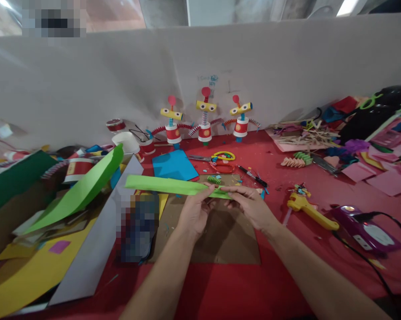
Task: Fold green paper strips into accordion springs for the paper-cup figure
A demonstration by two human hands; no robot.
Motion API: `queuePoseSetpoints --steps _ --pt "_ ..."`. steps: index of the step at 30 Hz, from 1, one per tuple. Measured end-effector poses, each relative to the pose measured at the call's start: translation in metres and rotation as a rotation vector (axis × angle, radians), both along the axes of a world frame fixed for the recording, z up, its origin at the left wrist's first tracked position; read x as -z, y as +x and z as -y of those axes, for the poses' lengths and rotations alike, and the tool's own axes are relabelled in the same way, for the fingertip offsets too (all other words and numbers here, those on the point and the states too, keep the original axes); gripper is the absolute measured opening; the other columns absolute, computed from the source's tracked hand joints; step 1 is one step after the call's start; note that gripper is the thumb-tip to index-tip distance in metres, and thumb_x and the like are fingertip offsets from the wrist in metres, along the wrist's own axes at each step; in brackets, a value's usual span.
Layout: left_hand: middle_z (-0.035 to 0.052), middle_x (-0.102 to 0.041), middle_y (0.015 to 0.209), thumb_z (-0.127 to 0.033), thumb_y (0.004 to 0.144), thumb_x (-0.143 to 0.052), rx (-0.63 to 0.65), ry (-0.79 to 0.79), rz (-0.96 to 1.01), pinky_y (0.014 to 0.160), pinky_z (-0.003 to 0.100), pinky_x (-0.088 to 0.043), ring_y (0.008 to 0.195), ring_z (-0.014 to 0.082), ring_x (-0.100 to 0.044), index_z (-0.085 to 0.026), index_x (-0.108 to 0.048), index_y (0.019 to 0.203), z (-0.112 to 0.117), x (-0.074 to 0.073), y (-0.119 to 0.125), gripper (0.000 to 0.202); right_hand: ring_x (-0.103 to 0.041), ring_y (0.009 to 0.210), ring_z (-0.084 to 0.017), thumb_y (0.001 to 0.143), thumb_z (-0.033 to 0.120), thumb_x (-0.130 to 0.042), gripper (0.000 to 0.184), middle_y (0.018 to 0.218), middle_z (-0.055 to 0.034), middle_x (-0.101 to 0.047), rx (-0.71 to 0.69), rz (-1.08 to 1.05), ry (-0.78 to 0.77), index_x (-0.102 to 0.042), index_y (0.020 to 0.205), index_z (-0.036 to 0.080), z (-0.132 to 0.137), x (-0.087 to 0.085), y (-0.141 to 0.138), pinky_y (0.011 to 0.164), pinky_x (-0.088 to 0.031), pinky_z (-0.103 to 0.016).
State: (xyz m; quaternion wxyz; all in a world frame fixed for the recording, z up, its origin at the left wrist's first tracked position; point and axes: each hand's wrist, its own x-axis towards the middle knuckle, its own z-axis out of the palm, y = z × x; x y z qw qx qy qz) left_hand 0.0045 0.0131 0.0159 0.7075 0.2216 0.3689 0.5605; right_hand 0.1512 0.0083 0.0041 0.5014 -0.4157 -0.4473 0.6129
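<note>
My left hand [199, 209] pinches a long light-green paper strip [160, 184] near its right end. The strip's free part reaches out to the left. My right hand [248, 202] is closed on the same strip at its right end, the fingertips of both hands almost meeting. Exactly how the paper is bent between the fingers is too small to make out. Beneath both hands lies a brown cardboard sheet [227, 244]. Just behind them sits a small coiled green paper spring [214, 179].
Three paper-cup figures [204, 132] stand against the white wall. Scissors [223, 156], a pen [252, 176] and blue paper [174, 165] lie behind my hands. A yellow glue gun [311, 212] and purple power strip [367, 231] are right; a box with coloured paper [83, 195] is left.
</note>
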Motion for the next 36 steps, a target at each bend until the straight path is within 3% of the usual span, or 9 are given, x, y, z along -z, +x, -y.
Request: queuePoseSetpoints --steps 7,13,19,25,30,36 --pt "0.0000 -0.068 0.077 -0.019 0.056 -0.074 -0.023 0.013 -0.059 0.057 0.019 -0.044 0.066 0.0093 -0.062 -0.016 -0.060 0.074 -0.0006 0.0022 0.0007 0.023 -0.060 0.062 -0.011 0.072 0.030 -0.063 0.018 0.089 -0.0020 -0.068 -0.012 -0.038 0.024 -0.071 0.087 0.024 0.0010 0.0005 0.0012 0.063 -0.051 -0.027" --pt "0.0034 -0.069 0.081 -0.014 0.060 -0.071 -0.009 0.012 -0.035 0.064 0.021 -0.048 0.072 0.0122 -0.064 -0.015 -0.062 0.077 -0.0011 0.0034 0.0006 0.019 -0.059 0.057 -0.011 0.071 0.033 -0.065 0.021 0.072 -0.0018 -0.068 0.065 0.098 0.059 -0.070 0.088 0.021 -0.0006 0.0007 -0.0003 0.058 -0.050 -0.026" --pt "0.0039 -0.070 0.085 -0.009 0.062 -0.065 0.001 -0.016 0.026 0.067 0.022 -0.050 0.074 0.0130 -0.065 -0.016 -0.064 0.083 -0.0008 0.0017 0.0018 0.022 -0.059 0.055 -0.011 0.070 0.034 -0.066 0.034 0.066 0.0006 -0.065 0.105 0.065 0.014 -0.064 0.101 0.021 -0.0012 -0.0014 -0.0008 0.055 -0.049 -0.025" --pt "0.0067 -0.070 0.090 -0.014 0.069 -0.062 0.004 -0.079 0.046 0.070 0.025 -0.051 0.077 0.0146 -0.065 -0.015 -0.064 0.086 -0.0014 0.0012 0.0015 0.017 -0.060 0.057 -0.011 0.065 0.033 -0.070 0.024 0.066 -0.0001 -0.065 0.096 0.055 -0.037 -0.064 0.083 0.019 -0.0014 -0.0002 -0.0003 0.058 -0.049 -0.025" --pt "0.0073 -0.069 0.094 -0.016 0.072 -0.060 0.036 -0.107 0.080 0.071 0.026 -0.051 0.078 0.0150 -0.065 -0.016 -0.064 0.089 -0.0017 0.0029 0.0001 0.017 -0.058 0.056 -0.010 0.064 0.032 -0.071 0.022 0.066 0.0005 -0.064 0.101 0.033 -0.045 -0.065 0.082 0.019 -0.0022 0.0012 0.0014 0.059 -0.049 -0.024" --pt "0.0059 -0.070 0.090 -0.016 0.067 -0.067 0.000 -0.030 0.024 0.071 0.025 -0.051 0.078 0.0145 -0.065 -0.015 -0.064 0.084 0.0004 0.0030 0.0034 0.017 -0.058 0.058 -0.010 0.065 0.031 -0.070 0.019 0.069 0.0018 -0.064 0.073 -0.004 -0.040 -0.065 0.081 0.021 -0.0018 0.0015 0.0013 0.059 -0.048 -0.024"
